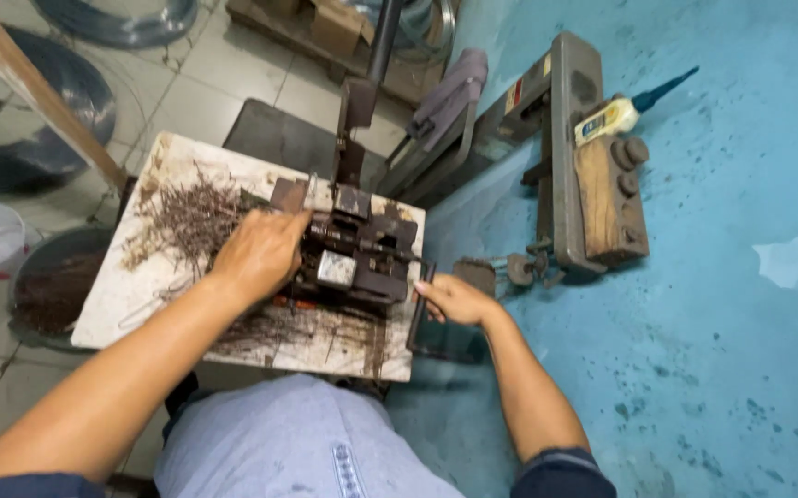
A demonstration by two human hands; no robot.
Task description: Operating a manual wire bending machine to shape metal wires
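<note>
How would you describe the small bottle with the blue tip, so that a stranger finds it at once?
Start at the blue wall on the right side. A grey metal machine leans against it, carrying a brown wooden block. The bottle lies at the top of that block: pale yellow, the only thing there with a long blue nozzle.

Bare forearms, dark sleeves, pale blue trousers

Wearing dark blue sleeves pushed up past the elbows; showing light blue-grey trousers below the white worktable (131, 295).
</note>
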